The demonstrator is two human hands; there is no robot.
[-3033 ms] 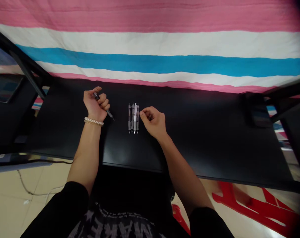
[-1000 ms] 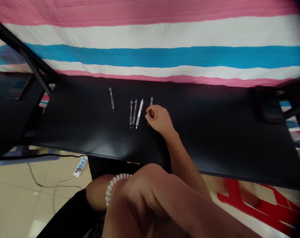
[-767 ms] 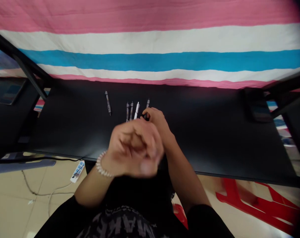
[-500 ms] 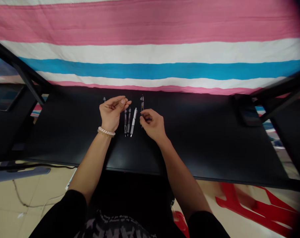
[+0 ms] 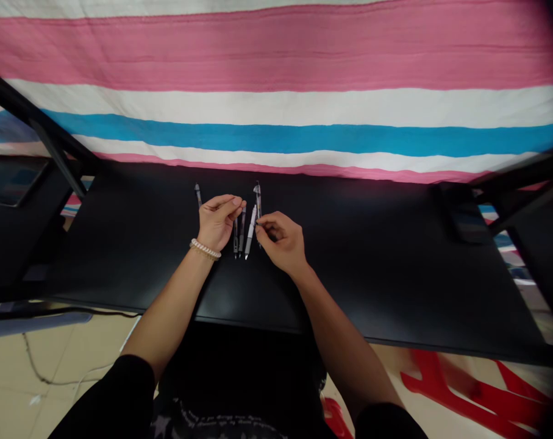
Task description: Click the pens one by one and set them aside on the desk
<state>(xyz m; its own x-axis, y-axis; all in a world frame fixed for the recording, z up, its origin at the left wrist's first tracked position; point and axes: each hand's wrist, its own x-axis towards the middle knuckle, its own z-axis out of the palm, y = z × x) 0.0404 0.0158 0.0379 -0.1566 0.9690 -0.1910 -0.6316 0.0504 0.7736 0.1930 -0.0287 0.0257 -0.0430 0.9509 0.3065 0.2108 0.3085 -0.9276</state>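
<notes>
My right hand (image 5: 283, 242) has its thumb and fingers closed on a clear-barrelled pen (image 5: 258, 198), whose upper end sticks out beyond the fingertips. Just left of it lies a white pen (image 5: 250, 233), slightly tilted. Two dark pens (image 5: 235, 239) rest side by side to the left of the white one, their upper parts close to or under my left fingers. My left hand (image 5: 217, 221), with a braided band at the wrist, is pinched above them; whatever is between its fingertips, if anything, is hidden. Another pen (image 5: 198, 192) shows partly behind the left hand.
The black tabletop (image 5: 372, 268) has a striped cloth (image 5: 276, 110) hanging along its back edge. Dark metal braces (image 5: 57, 155) rise at both sides. A dark flat object (image 5: 461, 213) lies at the right end. Below stands a red plastic stool (image 5: 472, 390).
The clear pen has shifted left with my right hand, close beside the white pen. My left hand has come lower and a little to the right, uncovering more of the far-left pen.
</notes>
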